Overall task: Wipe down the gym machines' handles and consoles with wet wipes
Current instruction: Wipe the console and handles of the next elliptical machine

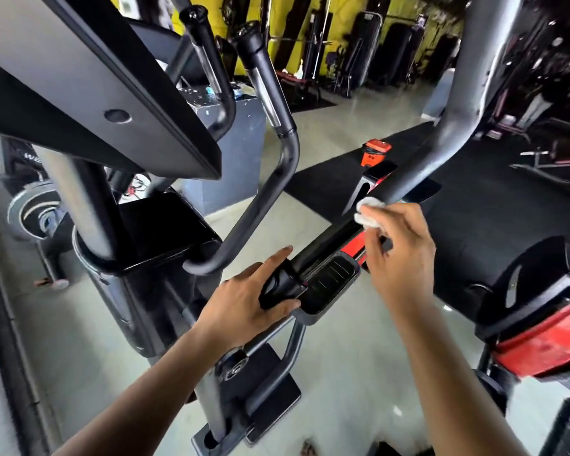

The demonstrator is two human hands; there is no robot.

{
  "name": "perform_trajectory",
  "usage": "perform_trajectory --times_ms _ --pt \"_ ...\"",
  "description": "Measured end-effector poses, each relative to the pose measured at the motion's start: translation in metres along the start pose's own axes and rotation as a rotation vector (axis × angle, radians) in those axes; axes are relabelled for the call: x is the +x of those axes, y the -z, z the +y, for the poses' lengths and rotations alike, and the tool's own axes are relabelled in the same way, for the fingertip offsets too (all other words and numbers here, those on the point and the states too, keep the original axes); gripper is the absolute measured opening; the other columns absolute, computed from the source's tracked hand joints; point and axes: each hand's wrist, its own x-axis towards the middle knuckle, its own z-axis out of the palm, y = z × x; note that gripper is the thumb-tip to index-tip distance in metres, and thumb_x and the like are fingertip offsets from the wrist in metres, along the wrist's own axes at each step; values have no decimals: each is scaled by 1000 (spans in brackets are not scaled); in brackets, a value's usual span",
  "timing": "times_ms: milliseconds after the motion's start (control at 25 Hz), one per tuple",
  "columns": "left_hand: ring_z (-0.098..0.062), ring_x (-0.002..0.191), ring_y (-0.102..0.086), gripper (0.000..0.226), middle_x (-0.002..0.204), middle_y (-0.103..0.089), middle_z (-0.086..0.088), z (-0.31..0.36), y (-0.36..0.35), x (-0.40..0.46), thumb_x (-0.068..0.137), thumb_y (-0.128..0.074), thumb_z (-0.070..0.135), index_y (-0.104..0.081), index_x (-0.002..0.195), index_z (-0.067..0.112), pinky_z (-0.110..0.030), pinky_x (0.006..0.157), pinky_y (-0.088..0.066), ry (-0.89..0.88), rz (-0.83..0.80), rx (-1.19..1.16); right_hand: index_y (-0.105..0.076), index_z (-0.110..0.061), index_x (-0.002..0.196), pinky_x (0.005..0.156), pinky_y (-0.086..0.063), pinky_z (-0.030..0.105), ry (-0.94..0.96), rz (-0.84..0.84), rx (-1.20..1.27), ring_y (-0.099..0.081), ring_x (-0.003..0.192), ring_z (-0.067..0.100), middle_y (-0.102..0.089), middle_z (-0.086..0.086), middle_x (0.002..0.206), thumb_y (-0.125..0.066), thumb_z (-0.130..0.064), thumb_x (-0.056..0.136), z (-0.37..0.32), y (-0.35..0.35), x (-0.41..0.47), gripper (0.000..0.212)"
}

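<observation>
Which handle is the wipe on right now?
The right-side grey handle, at its black lower end. The right hand presses the white wipe there; the two black-capped upright handles at left go untouched.

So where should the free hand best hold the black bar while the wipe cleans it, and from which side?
Judging by its pose, hold the lower end of the black bar, from above, as the left hand does. The bar slopes up toward the wet wipe in the right hand, leaving its upper length free.
</observation>
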Motion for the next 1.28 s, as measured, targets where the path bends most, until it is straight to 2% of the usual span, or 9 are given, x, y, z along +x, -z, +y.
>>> perform_trajectory --times_ms 160,280,400,520,640,880,1040,1120,1280 --pt "-20 105 -70 86 126 -64 13 1 0 -1 86 -62 75 -21 157 49 -41 91 -56 36 6 -18 -74 -5 113 81 -48 11 15 -17 -63 -60 88 11 -61 10 109 -65 -2 91 -10 -3 -1 24" --pt "-22 107 -70 94 120 -67 10 -1 0 2 84 -68 71 -21 160 42 -38 88 -55 74 4 -6 -75 -9 108 79 -55 23 53 -196 -81 -61 93 18 -61 6 106 -66 -5 87 -44 -25 -36 22" --pt "-21 102 -70 105 102 -62 14 0 0 -2 81 -72 67 -12 164 41 -32 80 -51 126 -29 3 -74 -13 104 64 -60 26 149 -382 -197 -60 92 18 -57 0 104 -61 -14 89 -68 -36 -50 20" --pt "-21 104 -71 108 107 -69 16 -2 1 -6 80 -73 71 -8 162 44 -39 87 -54 153 -30 29 -73 -19 100 52 -49 20 248 -487 -432 -59 88 15 -55 -4 101 -61 -15 88 -69 -19 -11 17" --pt "-21 102 -71 106 103 -64 19 -1 1 -6 82 -71 72 -8 162 42 -42 89 -55 136 -36 17 -70 -23 110 62 -37 24 264 -535 -625 -52 101 18 -59 -5 105 -63 -10 91 -52 15 59 24" --pt "-21 96 -71 112 103 -64 17 -6 -1 -7 83 -67 75 1 164 38 -42 83 -56 93 -20 41 -71 -16 111 89 -51 39 250 -859 -704 -54 108 24 -70 5 104 -61 2 89 -69 2 85 30" --pt "-17 77 -67 130 86 -64 12 -10 -4 -7 81 -67 77 38 150 45 -45 73 -57 114 -28 61 -62 -18 104 88 -38 40 400 -919 -664 -53 104 23 -69 0 100 -62 -10 90 -102 -31 33 15" --pt "-15 73 -65 133 81 -61 14 -9 -4 -7 81 -69 76 43 146 46 -44 71 -58 126 -29 63 -55 -19 98 86 -34 38 448 -898 -629 -51 103 23 -66 -2 95 -67 -17 88 -107 -34 17 15" --pt "-17 84 -68 131 95 -64 15 -12 -5 -6 80 -69 76 42 145 51 -47 75 -58 100 -27 35 -66 -23 112 88 -39 37 387 -833 -623 -48 96 18 -72 -6 98 -57 -5 94 -82 -9 39 27"
